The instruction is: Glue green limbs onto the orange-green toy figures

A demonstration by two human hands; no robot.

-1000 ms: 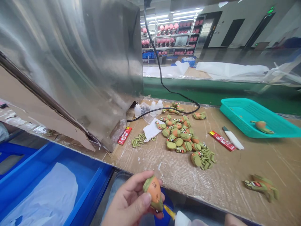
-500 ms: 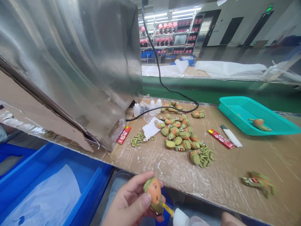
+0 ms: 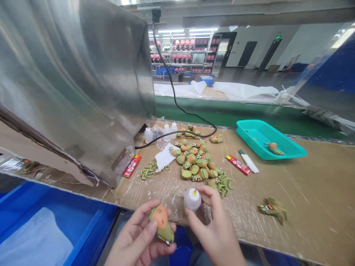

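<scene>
**Fig. Left hand with a moulded figure, right hand with a bottle, at the tabletop's near edge.**
I see the left hand curled around an orange-and-green moulded figure; the right hand narrowly pinches a white squeeze bottle. Mid-tabletop lies a heap of similar pieces; one piece sits in the teal basket toward the far right. I cannot read the red packet.
</scene>
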